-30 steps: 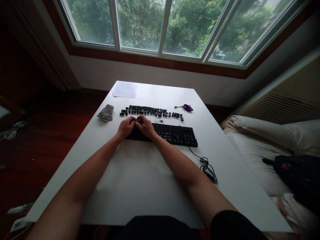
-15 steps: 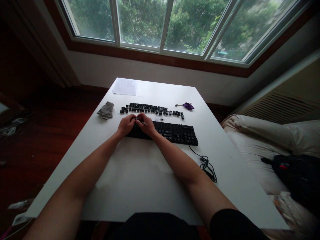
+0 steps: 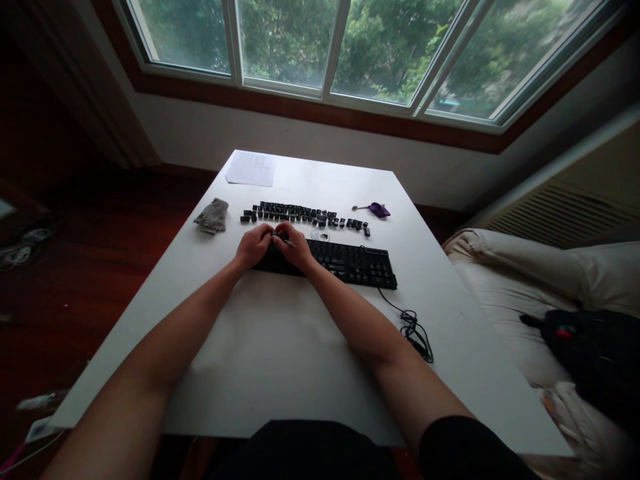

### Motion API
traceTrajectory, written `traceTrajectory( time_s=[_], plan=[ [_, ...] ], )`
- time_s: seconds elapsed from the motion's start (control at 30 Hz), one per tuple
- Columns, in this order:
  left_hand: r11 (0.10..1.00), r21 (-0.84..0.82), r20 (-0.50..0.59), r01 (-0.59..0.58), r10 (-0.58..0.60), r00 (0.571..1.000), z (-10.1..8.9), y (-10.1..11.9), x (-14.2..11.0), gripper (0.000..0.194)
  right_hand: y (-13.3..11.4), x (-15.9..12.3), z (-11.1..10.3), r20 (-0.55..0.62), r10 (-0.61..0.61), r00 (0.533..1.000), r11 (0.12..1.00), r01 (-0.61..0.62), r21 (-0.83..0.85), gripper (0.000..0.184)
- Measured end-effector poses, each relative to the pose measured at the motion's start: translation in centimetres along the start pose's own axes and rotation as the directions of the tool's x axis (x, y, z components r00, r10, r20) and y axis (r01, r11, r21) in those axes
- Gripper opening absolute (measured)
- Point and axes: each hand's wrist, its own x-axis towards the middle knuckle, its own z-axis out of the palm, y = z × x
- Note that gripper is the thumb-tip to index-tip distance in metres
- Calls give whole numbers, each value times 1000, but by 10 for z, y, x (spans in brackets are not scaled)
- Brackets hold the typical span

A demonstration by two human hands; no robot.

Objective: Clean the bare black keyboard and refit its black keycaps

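Note:
My left hand (image 3: 254, 245) and my right hand (image 3: 294, 248) meet over the left part of a black keyboard (image 3: 355, 263), fingers closed. Pinched between their fingertips is a small dark keycap (image 3: 274, 233), mostly hidden. A thin pale stick (image 3: 290, 243) also shows at my right hand's fingers; its kind is too small to tell. Just beyond the hands, loose black keycaps (image 3: 295, 212) lie in uneven rows. The keyboard's left end is partly covered by my hands and wrists.
On the white table (image 3: 260, 360) lie a grey cloth (image 3: 213, 217) at left, a small clear round dish (image 3: 320, 236), a purple item with a pale-tipped handle (image 3: 379, 210), paper sheets (image 3: 251, 169) and a coiled cable (image 3: 414, 330). A couch with a dark bag (image 3: 590, 353) stands at right.
The view has shifted slightly. Both hands stay together over the keyboard with the small keycap between them; only their fingers differ a little.

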Motion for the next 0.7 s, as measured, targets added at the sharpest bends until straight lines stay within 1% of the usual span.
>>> traceTrajectory(
  time_s=[0.43, 0.7],
  plan=[
    [1000, -21, 6, 2, -2, 1000, -3, 5, 0, 27, 0, 1, 1, -7, 25, 1000, 999, -25, -19, 19],
    [999, -27, 9, -26, 26, 1000, 0, 3, 1, 26, 2, 1, -2, -12, 6, 1000, 1000, -6, -17, 20]
  ],
)
